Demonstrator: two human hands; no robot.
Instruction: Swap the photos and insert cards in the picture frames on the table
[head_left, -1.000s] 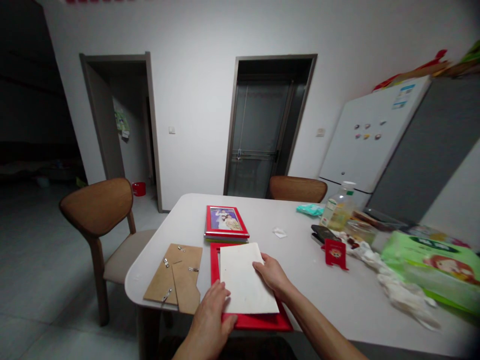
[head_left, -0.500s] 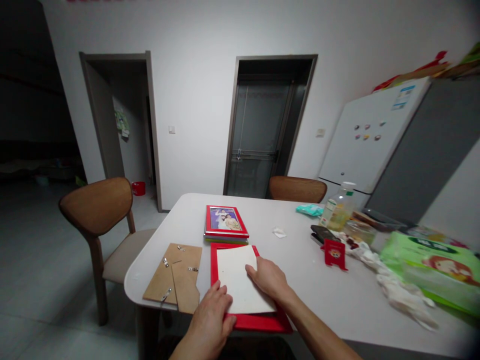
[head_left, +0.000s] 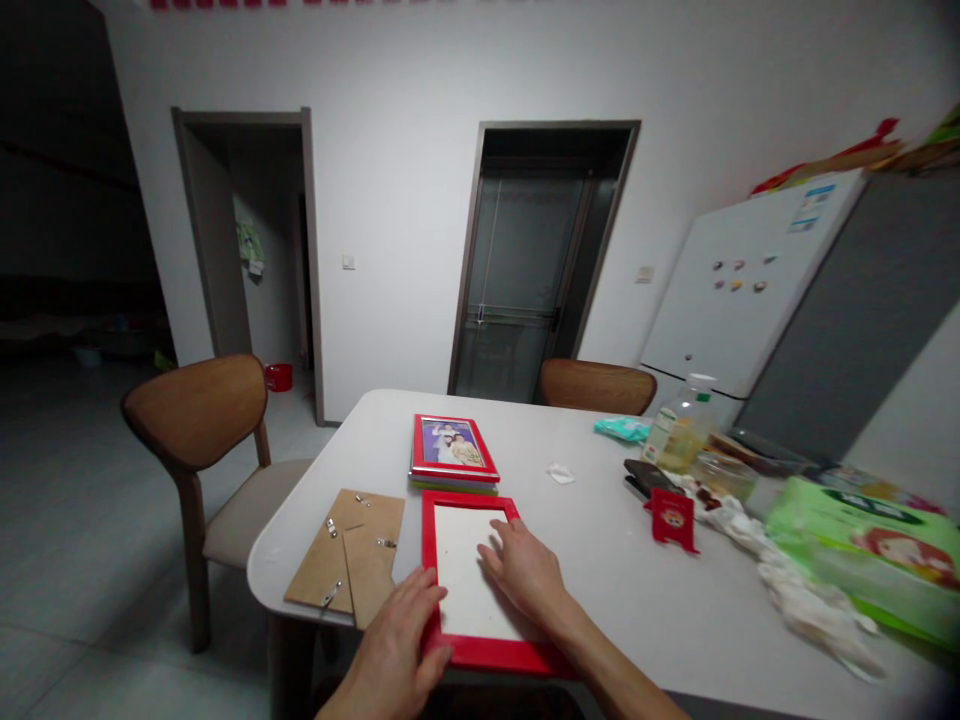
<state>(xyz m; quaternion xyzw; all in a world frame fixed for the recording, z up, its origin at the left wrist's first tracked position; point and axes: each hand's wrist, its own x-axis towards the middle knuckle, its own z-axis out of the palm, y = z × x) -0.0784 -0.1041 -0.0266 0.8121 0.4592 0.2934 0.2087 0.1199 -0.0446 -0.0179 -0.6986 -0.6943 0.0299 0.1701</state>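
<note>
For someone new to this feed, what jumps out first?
Probably the red frame at the near edge of the table, with a white sheet inside, the left hand at its left side and the right hand over the sheet. Then comes the framed photo beyond that frame, and the green packet at far right.

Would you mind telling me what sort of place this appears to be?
Probably a dining area in a home: there is a white table, a wooden-backed chair beside it, and a refrigerator at the right.
</note>
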